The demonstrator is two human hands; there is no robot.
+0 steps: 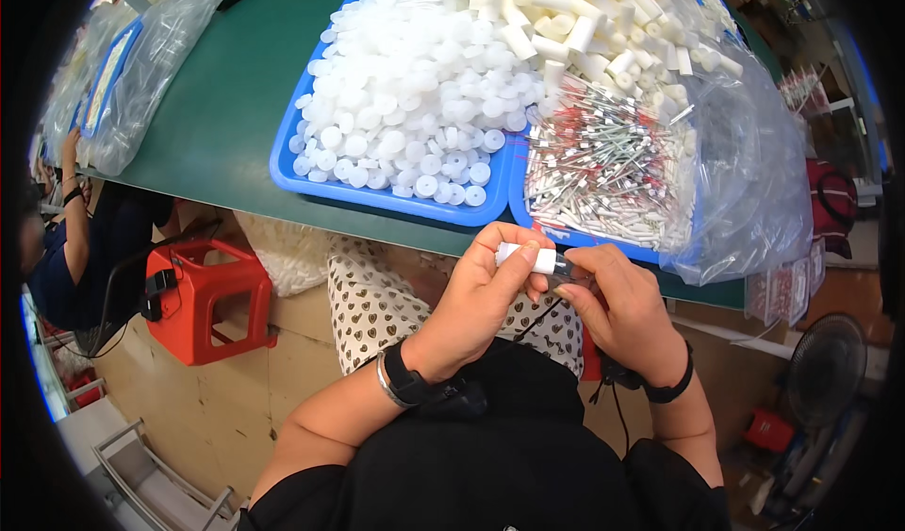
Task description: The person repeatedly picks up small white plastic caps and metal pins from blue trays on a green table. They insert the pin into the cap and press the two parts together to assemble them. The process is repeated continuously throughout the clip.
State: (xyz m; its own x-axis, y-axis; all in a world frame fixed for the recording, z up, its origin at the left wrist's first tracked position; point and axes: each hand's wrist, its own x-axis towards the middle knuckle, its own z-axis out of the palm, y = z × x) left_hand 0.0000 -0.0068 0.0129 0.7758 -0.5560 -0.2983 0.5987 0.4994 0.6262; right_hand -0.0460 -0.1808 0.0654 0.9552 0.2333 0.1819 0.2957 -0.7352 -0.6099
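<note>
In front of my lap, my left hand is closed round a short white cylinder, pinching it between thumb and fingers. My right hand meets it from the other side, its fingers closed on a small dark piece at the cylinder's end. Whether the two pieces are joined, I cannot tell, since fingertips cover part of them. Just beyond my hands lies a heap of thin parts with red and white wire ends. To its left, a blue tray is piled with translucent white round caps.
Cream-coloured tubes are heaped at the back of the green table. Clear plastic sheeting hangs over the right side. A red stool stands at left, near another person's arm. A fan is at right.
</note>
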